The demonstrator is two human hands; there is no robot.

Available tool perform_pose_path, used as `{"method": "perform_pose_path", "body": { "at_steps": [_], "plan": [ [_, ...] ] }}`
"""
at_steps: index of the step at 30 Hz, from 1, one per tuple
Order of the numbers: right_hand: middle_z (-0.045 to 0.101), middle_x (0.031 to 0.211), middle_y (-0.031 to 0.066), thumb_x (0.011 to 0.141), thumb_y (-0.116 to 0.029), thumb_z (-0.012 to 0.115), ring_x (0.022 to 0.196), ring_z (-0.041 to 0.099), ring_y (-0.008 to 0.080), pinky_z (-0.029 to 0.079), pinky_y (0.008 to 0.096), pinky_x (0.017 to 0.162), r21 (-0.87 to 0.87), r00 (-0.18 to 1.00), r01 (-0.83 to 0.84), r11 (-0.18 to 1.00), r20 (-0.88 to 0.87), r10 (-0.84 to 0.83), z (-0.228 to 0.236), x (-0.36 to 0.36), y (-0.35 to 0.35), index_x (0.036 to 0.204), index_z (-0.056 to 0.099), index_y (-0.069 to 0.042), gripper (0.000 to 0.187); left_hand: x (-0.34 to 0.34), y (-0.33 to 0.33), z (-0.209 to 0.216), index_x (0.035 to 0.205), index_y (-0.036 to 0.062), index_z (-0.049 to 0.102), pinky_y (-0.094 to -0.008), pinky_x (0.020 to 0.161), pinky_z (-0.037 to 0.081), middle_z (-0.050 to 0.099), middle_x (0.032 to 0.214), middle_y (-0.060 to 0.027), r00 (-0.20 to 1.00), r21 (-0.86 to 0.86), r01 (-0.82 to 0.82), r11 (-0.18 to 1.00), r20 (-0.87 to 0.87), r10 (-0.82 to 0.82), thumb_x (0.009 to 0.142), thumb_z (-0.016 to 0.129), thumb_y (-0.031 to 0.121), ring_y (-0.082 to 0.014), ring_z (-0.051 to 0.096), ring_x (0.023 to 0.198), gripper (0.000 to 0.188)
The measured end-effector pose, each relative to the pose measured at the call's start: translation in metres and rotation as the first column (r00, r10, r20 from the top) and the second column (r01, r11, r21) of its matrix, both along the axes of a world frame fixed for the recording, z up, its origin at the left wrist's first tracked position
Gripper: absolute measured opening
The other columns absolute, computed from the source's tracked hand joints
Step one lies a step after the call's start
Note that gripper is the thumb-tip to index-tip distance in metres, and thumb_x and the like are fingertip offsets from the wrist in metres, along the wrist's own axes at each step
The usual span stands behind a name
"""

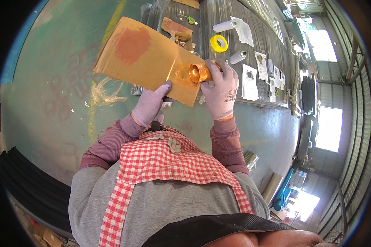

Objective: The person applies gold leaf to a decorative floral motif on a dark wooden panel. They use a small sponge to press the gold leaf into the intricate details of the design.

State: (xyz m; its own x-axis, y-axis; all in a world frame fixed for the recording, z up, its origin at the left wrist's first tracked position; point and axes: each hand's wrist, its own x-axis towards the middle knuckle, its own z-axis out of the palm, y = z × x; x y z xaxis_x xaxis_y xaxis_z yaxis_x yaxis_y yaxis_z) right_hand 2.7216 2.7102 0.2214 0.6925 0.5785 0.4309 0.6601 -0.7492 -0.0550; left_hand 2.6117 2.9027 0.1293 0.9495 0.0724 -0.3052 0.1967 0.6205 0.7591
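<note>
A sheet of brown cardboard (pixel 163 57) with a reddish-brown patch slants across the upper middle. At its lower edge my left hand (pixel 149 105), in a pale lilac glove, is closed on the cardboard, thumb on top. My right hand (pixel 222 88), gloved the same way, wraps round a shiny copper-coloured cylinder (pixel 197 73). The cylinder's open end points left over the cardboard's right part, where an orange glow reflects. Whether the cylinder touches the cardboard, I cannot tell. Part of it is hidden behind my right fingers.
Ahead, a dark plastic-wrapped surface bears a yellow tape roll (pixel 219 43), a white cylinder (pixel 224 26), a pale can (pixel 238 57) and several paper sheets (pixel 250 84). An open cardboard box (pixel 181 33) holds small pieces. Fibrous scraps (pixel 105 92) lie on the green floor.
</note>
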Motion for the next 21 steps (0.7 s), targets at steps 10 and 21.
{"method": "perform_pose_path", "body": {
  "at_steps": [10,21],
  "plan": [
    [0.062,0.139,0.0118,0.069,-0.007,0.090,0.126,0.060,0.0393,0.048,0.0514,0.108,-0.012,1.000,0.008,1.000,-0.005,-0.008,0.001,-0.006,0.008,0.138,0.069,-0.018,0.073,-0.006,0.004,0.004,0.140,-0.0040,0.060,-0.0353,0.088,0.063,0.070,0.127,-0.0114,1.000,0.009,-0.027,1.000,0.007,0.027,0.110,0.064,0.026,-0.0201,0.073,0.109,0.043],
    [0.066,0.136,0.0154,0.069,-0.007,0.093,0.128,0.060,0.0383,0.050,0.0498,0.110,0.228,0.988,0.026,0.973,-0.156,0.011,-0.004,-0.008,0.009,0.138,0.069,-0.010,0.073,-0.009,0.013,-0.005,0.140,-0.0042,0.060,-0.0364,0.092,0.063,0.068,0.127,-0.0104,0.997,0.016,-0.066,0.998,0.052,0.065,0.110,0.063,0.026,-0.0205,0.072,0.110,0.042]
  ]
}}
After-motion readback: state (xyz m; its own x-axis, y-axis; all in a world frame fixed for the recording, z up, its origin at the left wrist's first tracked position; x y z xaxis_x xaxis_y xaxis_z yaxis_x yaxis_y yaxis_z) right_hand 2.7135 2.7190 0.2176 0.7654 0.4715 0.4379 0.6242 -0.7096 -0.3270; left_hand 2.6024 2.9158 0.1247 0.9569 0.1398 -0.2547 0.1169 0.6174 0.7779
